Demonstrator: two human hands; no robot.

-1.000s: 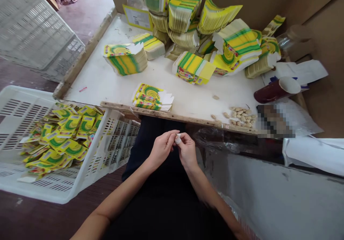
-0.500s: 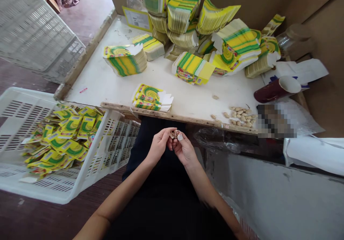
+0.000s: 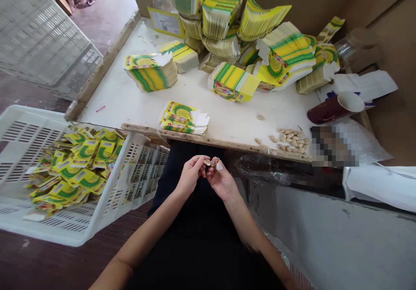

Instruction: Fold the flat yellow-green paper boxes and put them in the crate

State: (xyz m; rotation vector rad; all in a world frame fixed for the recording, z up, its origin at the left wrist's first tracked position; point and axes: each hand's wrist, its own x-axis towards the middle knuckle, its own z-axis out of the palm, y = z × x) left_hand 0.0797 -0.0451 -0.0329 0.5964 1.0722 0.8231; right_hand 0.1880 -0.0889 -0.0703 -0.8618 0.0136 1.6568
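Observation:
Just below the table's front edge, my left hand pinches a piece of peanut shell. Close beside it, my right hand, with a white wrap on the thumb, holds an opened peanut between thumb and fingers. The two pieces are near each other over my lap. On the table at the right front lies a pile of unshelled peanuts, with a few loose ones around it. A small stack of flat yellow and green cartons lies at the front edge, beyond my left hand.
Stacked flat cartons fill the back of the white table. A dark red cup lies tipped at the right, beside a plastic bag. At the left, a white crate holds many small yellow cartons.
My hands have moved slightly apart, and the shell piece in my left hand now shows separate from the opened peanut in my right hand.

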